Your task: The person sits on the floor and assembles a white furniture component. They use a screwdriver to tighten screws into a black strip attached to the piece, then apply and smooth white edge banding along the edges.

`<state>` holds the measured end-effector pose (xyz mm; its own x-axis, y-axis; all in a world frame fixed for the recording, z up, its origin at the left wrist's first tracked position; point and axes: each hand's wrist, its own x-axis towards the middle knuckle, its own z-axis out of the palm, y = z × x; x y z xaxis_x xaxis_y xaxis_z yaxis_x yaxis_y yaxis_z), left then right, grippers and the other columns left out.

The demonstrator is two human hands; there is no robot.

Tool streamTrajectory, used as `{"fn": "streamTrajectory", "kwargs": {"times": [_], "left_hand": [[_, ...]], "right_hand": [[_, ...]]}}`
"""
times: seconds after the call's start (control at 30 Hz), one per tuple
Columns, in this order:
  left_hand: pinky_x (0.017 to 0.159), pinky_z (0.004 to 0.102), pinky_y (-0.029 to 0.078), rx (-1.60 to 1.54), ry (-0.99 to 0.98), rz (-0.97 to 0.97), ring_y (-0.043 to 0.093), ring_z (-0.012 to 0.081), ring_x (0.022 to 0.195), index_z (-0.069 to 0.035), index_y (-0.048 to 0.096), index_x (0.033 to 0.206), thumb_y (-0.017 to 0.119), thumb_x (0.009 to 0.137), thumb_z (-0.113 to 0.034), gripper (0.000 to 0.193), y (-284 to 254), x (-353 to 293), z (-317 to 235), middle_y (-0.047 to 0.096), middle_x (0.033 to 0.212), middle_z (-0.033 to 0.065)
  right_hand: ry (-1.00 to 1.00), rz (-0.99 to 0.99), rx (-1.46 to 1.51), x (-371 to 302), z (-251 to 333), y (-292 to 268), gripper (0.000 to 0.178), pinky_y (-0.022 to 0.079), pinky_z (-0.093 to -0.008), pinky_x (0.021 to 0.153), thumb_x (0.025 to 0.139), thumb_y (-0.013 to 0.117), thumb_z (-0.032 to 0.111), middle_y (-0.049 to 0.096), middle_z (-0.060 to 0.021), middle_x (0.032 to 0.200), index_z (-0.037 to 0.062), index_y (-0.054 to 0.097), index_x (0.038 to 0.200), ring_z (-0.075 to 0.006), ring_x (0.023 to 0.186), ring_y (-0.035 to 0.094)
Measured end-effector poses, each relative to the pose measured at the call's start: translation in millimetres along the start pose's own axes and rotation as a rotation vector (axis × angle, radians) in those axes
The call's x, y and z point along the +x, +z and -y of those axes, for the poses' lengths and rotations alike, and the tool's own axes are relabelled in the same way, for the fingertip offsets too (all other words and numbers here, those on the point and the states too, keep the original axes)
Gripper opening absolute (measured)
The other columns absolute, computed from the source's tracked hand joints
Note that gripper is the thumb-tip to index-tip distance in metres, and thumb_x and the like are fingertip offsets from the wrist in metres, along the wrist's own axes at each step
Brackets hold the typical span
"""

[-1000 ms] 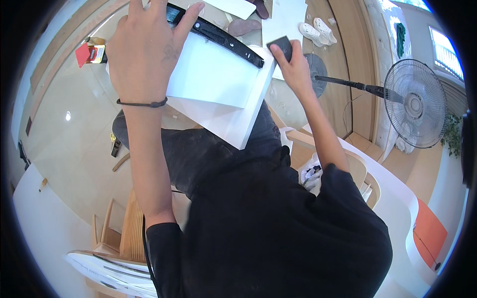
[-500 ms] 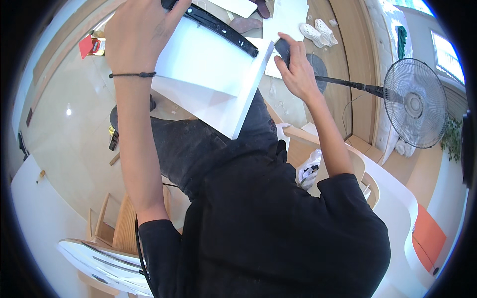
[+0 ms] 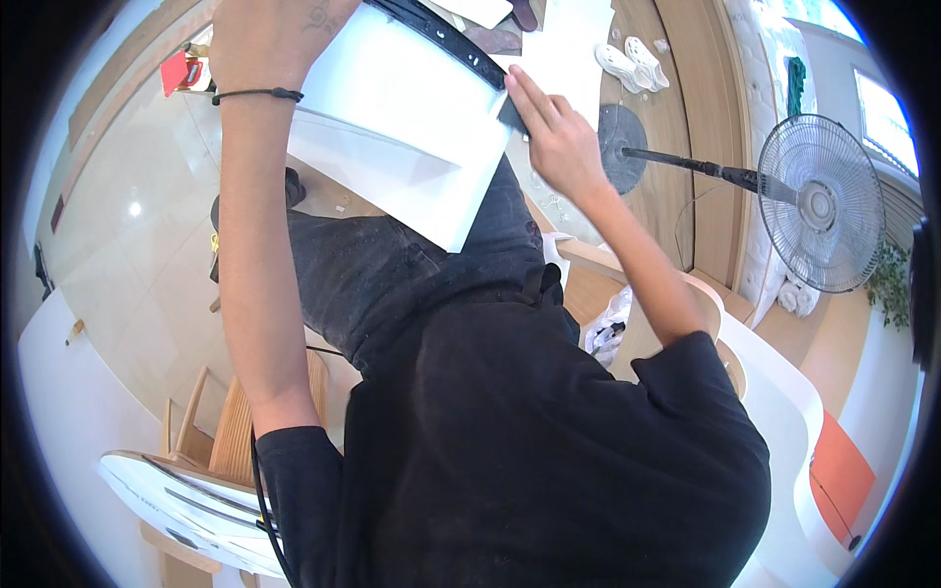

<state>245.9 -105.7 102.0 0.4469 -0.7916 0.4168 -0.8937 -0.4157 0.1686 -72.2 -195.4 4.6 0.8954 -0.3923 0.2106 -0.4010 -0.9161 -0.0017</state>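
A white drawer-like box (image 3: 431, 201) rests tilted across my thighs, its flat inner face turned up. Along its far side runs a black metal rail (image 3: 446, 47), which looks like a drawer slide. My left hand (image 3: 279, 44) is at the rail's upper left end; its fingers are cut off by the picture's top edge. At the rail's right end, by the box's right edge, my right hand (image 3: 564, 142) is closed on a small dark flat piece (image 3: 512, 116). Two of its fingers lie stretched over that corner. The piece's exact kind is hidden.
On the right stands a fan (image 3: 818, 206) with a round base (image 3: 620, 147). White clogs (image 3: 632, 65) lie on the floor ahead. A wooden stool (image 3: 230, 412) and a white panel (image 3: 181, 510) are at lower left. A red-and-white package (image 3: 186, 74) sits far left.
My right hand has moved left and inward, bringing the dark piece against the box's right corner by the rail. The box has shifted slightly up and left, along with my left hand.
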Motion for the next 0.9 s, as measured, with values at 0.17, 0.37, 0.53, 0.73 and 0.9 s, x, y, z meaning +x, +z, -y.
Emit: {"fn": "streamTrajectory", "kwargs": {"times": [0.17, 0.37, 0.53, 0.73, 0.9], "left_hand": [[0.072, 0.0500, 0.054, -0.003, 0.005, 0.034, 0.069, 0.0397, 0.083, -0.006, 0.064, 0.105, 0.068, 0.091, -0.049, 0.046, 0, -1, 0, 0.067, 0.093, 0.0227], [0.070, 0.0512, 0.054, -0.023, 0.033, 0.029, 0.069, 0.0411, 0.080, -0.005, 0.063, 0.102, 0.067, 0.091, -0.050, 0.046, 3, -2, 0, 0.067, 0.095, 0.0237], [0.071, 0.0509, 0.054, 0.028, 0.034, -0.001, 0.069, 0.0404, 0.082, -0.006, 0.062, 0.102, 0.067, 0.091, -0.050, 0.046, 11, 0, 5, 0.067, 0.096, 0.0228], [0.068, 0.0456, 0.060, 0.122, 0.117, -0.001, 0.073, 0.0403, 0.085, -0.009, 0.066, 0.126, 0.057, 0.095, -0.066, 0.065, 21, 4, 12, 0.071, 0.103, 0.0214], [0.071, 0.0476, 0.061, 0.063, 0.070, 0.075, 0.074, 0.0407, 0.089, -0.007, 0.065, 0.127, 0.057, 0.095, -0.063, 0.065, 17, 5, 6, 0.071, 0.109, 0.0231]], "right_hand": [[0.013, -0.045, -0.004, -6, 5, 4, 0.077, 0.058, -0.0316, 0.068, 0.078, 0.060, 0.001, 0.053, -0.0039, 0.154, 0.0081, 0.046, 0.154, -0.0240, 0.088, 0.064], [0.111, -0.073, 0.027, -6, 23, 0, 0.082, 0.059, -0.0354, 0.067, 0.076, 0.062, 0.001, 0.052, -0.0031, 0.155, 0.0108, 0.044, 0.155, -0.0256, 0.088, 0.064], [0.002, 0.028, 0.112, 0, 38, -18, 0.077, 0.056, -0.0341, 0.072, 0.077, 0.056, -0.005, 0.055, -0.0020, 0.152, 0.0101, 0.049, 0.152, -0.0257, 0.079, 0.060], [0.138, -0.055, 0.102, -1, 35, -12, 0.073, 0.057, -0.0345, 0.069, 0.079, 0.059, 0.001, 0.049, -0.0014, 0.158, 0.0099, 0.050, 0.151, -0.0255, 0.084, 0.061], [0.191, -0.107, 0.044, -10, 25, 5, 0.073, 0.055, -0.0366, 0.064, 0.080, 0.059, 0.002, 0.047, -0.0027, 0.159, 0.0088, 0.048, 0.152, -0.0256, 0.084, 0.062]]}}
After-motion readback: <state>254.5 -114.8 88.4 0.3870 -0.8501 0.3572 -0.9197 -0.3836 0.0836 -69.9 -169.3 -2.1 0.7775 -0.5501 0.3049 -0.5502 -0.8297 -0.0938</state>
